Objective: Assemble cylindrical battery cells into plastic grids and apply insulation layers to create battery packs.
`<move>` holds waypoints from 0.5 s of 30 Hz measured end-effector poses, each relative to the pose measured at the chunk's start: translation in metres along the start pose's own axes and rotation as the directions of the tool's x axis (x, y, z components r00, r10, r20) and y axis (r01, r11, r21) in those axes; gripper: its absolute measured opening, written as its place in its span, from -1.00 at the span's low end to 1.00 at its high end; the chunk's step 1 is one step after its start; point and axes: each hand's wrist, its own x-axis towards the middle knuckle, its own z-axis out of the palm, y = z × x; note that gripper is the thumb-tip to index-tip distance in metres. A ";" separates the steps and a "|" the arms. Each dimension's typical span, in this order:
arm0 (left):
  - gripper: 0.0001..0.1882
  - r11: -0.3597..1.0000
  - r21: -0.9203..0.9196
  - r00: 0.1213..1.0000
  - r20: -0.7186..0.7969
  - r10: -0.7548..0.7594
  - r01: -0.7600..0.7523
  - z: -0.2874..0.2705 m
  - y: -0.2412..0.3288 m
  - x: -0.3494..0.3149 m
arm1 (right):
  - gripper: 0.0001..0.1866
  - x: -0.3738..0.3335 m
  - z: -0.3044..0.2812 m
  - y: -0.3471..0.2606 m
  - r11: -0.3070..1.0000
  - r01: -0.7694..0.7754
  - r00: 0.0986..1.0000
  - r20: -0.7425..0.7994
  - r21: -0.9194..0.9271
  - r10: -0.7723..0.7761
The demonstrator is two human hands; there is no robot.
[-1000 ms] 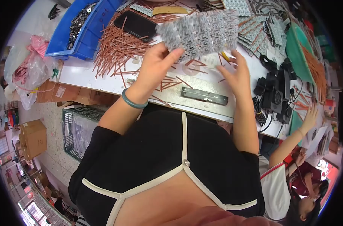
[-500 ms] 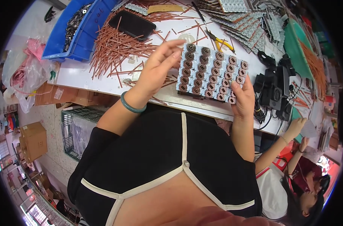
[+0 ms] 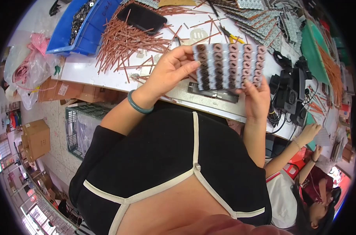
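Observation:
Above the table's front edge I hold a flat panel (image 3: 226, 66) of pale blue-grey backing with rows of round brown pieces, each with a small dark centre. It is tilted, with its studded face turned toward me. My left hand (image 3: 172, 72) is closed at the panel's left edge, the thumb lying over the front and the other fingers partly hidden behind. At the lower right corner my right hand (image 3: 258, 100) grips the panel, thumb on the face and fingers beneath. Below the panel, a metal strip fixture (image 3: 215, 95) lies along the table edge.
Thin reddish-brown strips (image 3: 125, 45) lie in a pile beside a black phone (image 3: 142, 18) and a blue bin (image 3: 97, 29) of small metal parts. Yellow-handled pliers (image 3: 236, 38), stacked panels (image 3: 250, 25) and black powered devices (image 3: 289, 88) are beyond. At right, a co-worker's hand (image 3: 309, 133) is working.
The panel has tilted up and shows more foreshortened. My left hand has moved in from beside it and taken hold of its left edge. My right hand keeps its grip.

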 end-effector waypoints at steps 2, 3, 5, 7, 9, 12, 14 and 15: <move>-0.60 0.491 0.768 0.905 0.280 0.322 -0.412 -0.021 0.010 -0.008 | -0.62 0.002 -0.017 -0.002 0.992 0.081 0.993 -0.088 0.093 -0.073; -0.41 0.302 0.819 0.869 0.424 0.256 -0.488 -0.037 0.015 -0.012 | -0.64 0.003 -0.031 -0.002 0.984 0.120 0.986 -0.133 0.128 -0.103; -0.36 0.103 0.883 0.886 0.446 0.122 -0.459 -0.048 0.018 -0.032 | -0.64 0.006 -0.035 -0.016 0.979 0.164 0.978 -0.148 0.120 -0.145; -0.26 -0.096 0.904 0.909 0.413 -0.058 -0.417 -0.057 0.015 -0.041 | -0.64 0.006 -0.039 -0.020 0.977 0.173 0.979 -0.128 0.122 -0.157; -0.27 -0.121 0.893 0.901 0.431 -0.051 -0.434 -0.066 0.016 -0.030 | -0.64 0.010 -0.040 -0.017 0.982 0.152 0.983 -0.121 0.114 -0.138; -0.38 -0.182 0.870 0.888 0.456 -0.052 -0.457 -0.079 0.018 -0.010 | -0.63 0.011 -0.029 -0.012 0.984 0.155 0.981 -0.130 0.093 -0.142; -0.47 -0.233 0.868 0.890 0.455 0.019 -0.438 -0.085 0.020 0.000 | -0.65 0.009 -0.030 -0.012 0.981 0.165 0.981 -0.123 0.102 -0.153; -0.57 -0.269 0.869 0.885 0.454 0.098 -0.416 -0.093 0.020 0.005 | -0.66 0.009 -0.033 -0.013 0.980 0.179 0.977 -0.130 0.087 -0.167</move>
